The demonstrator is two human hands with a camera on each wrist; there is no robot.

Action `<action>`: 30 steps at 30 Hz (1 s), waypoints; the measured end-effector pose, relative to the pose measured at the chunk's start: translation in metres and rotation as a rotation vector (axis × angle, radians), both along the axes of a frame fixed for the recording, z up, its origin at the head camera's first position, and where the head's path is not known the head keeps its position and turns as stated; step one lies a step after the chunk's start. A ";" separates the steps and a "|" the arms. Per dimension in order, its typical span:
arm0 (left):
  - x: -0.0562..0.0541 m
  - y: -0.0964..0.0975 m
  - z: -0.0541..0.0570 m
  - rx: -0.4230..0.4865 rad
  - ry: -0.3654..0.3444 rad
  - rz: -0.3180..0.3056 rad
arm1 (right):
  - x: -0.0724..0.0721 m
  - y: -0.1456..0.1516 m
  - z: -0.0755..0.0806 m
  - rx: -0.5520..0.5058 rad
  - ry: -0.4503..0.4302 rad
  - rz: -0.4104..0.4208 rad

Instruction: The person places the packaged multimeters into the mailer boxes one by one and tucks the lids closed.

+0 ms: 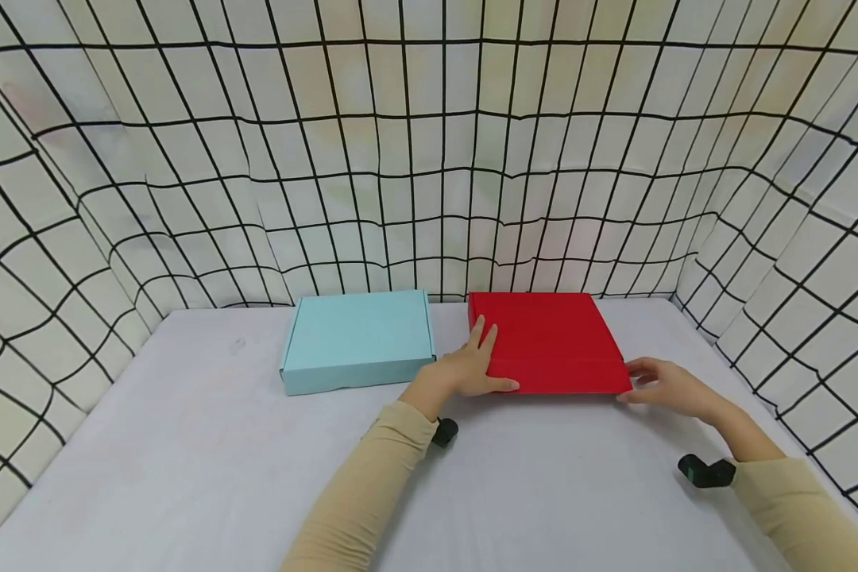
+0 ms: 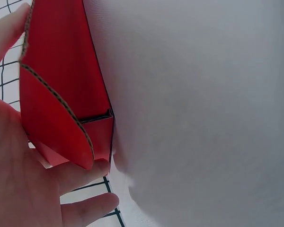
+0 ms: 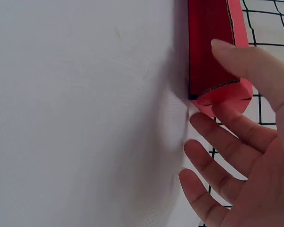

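A red cardboard box (image 1: 550,330) lies on the table, its lid's front flap (image 1: 558,376) angled outward. In both wrist views the flap's corrugated edge stands apart from the box's front wall (image 2: 68,61). At the front left corner my left hand (image 1: 468,369) touches the box, fingers spread along its side and thumb on the flap. A loose side tab (image 2: 57,113) sticks out by the left palm. My right hand (image 1: 668,388) is at the front right corner, thumb (image 3: 246,59) over the flap's edge, index finger touching the side and the other fingers loosely extended.
To the left of the red box lies a closed light-blue cardboard box (image 1: 361,334). White cloth covers the table (image 1: 186,461). Black grid netting over pale cloth (image 1: 429,159) walls in the back and both sides. Each wrist carries a small black camera (image 1: 706,471).
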State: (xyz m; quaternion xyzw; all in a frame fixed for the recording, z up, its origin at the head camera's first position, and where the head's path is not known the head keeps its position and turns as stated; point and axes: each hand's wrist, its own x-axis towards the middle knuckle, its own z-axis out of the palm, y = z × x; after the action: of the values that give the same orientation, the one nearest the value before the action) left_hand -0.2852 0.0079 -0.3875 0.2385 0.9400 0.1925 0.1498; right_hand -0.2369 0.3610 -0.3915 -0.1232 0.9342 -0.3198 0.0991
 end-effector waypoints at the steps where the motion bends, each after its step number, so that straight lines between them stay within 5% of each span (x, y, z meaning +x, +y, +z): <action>1: 0.000 -0.001 0.000 0.009 -0.008 -0.003 | -0.001 0.001 0.000 -0.011 -0.021 -0.002; 13: -0.005 -0.004 -0.002 0.054 -0.053 -0.015 | -0.001 0.004 0.000 -0.095 -0.128 -0.023; 30: -0.003 -0.002 -0.003 0.028 -0.008 -0.003 | -0.007 0.002 -0.002 -0.150 -0.119 -0.022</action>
State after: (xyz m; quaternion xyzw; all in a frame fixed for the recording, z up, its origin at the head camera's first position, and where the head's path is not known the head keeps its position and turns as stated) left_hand -0.2887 0.0061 -0.3905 0.2413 0.9362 0.2063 0.1507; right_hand -0.2440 0.3634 -0.3931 -0.1008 0.9015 -0.3965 0.1413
